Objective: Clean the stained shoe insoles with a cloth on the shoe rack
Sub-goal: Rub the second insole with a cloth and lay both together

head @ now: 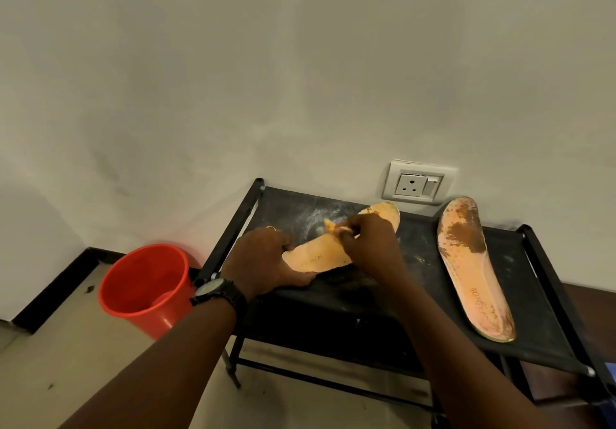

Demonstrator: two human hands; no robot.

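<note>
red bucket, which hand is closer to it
Left. The left hand holds the insole's heel end just beside the red bucket; the right hand works farther along, away from it.

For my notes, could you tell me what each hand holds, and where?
Left hand pins the insole at its heel end; right hand pinches a small cloth against its middle.

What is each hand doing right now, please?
Left hand: closed on the heel end of the insole, pinning it to the shoe rack.
Right hand: pinched shut on a small cloth, pressed to that insole.
</note>
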